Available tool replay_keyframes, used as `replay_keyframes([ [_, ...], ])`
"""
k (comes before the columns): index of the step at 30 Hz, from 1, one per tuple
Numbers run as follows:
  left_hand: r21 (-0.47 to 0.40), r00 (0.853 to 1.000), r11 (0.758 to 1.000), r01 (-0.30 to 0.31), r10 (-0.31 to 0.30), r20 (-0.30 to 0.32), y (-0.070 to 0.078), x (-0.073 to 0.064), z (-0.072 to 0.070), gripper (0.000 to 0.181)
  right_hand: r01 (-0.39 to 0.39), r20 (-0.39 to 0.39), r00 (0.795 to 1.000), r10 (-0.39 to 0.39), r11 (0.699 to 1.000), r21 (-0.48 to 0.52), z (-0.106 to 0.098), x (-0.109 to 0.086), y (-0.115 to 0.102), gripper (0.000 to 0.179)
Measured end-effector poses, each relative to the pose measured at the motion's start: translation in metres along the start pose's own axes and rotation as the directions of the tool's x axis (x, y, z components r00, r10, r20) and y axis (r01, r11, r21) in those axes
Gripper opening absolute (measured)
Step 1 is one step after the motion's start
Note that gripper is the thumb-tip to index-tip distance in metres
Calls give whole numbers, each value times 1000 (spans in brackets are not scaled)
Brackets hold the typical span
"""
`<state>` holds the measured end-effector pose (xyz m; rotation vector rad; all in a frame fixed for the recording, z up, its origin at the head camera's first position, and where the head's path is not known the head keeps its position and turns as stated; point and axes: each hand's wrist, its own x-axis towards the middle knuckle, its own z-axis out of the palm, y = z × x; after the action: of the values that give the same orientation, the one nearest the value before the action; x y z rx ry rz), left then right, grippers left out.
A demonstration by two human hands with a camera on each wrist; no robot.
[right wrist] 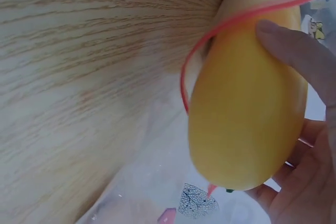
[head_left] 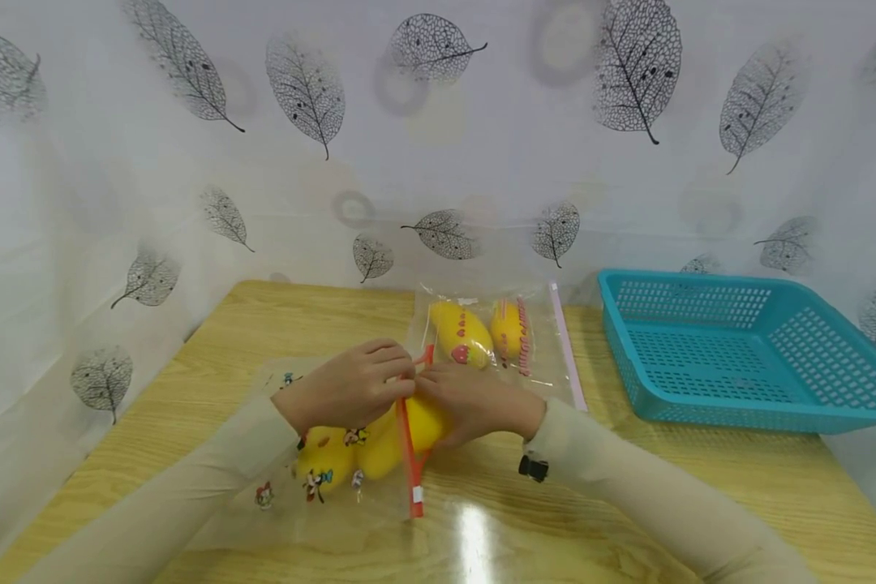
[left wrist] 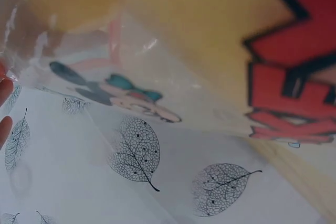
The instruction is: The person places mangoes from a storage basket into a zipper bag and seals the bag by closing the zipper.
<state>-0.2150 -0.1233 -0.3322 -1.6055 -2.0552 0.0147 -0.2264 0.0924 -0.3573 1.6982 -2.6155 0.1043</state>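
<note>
My right hand grips a smooth yellow mango, thumb on one side and fingers round the other. The fruit lies at the mouth of a clear zip bag printed with cartoon figures, its red zip strip looping round the mango's far part in the right wrist view. My left hand pinches the bag's edge near the top of that strip. Inside the bag, left of the strip, are more yellow mangoes, partly covered by my left wrist. The left wrist view shows mostly the printed bag.
Behind my hands lies another clear bag with a pink zip strip, holding two yellow fruits under red print. A blue plastic basket stands on the right of the wooden table. A leaf-patterned curtain hangs behind.
</note>
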Motion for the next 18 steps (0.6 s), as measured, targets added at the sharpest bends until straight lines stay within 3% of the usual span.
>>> replay_keyframes([
  [7,-1,1000,1000,21,-21,2,-1,0,-2,18,-6,15,1000,5,997,78,4,9,0,85],
  [12,6,1000,1000,26,-26,-2,-1,-1,-4,17,7,12,1000,-8,999,44,6,14,-1,87],
  [18,54,999,999,3,0,-46,-1,0,-5,15,25,30,999,-26,998,52,9,22,-6,70],
])
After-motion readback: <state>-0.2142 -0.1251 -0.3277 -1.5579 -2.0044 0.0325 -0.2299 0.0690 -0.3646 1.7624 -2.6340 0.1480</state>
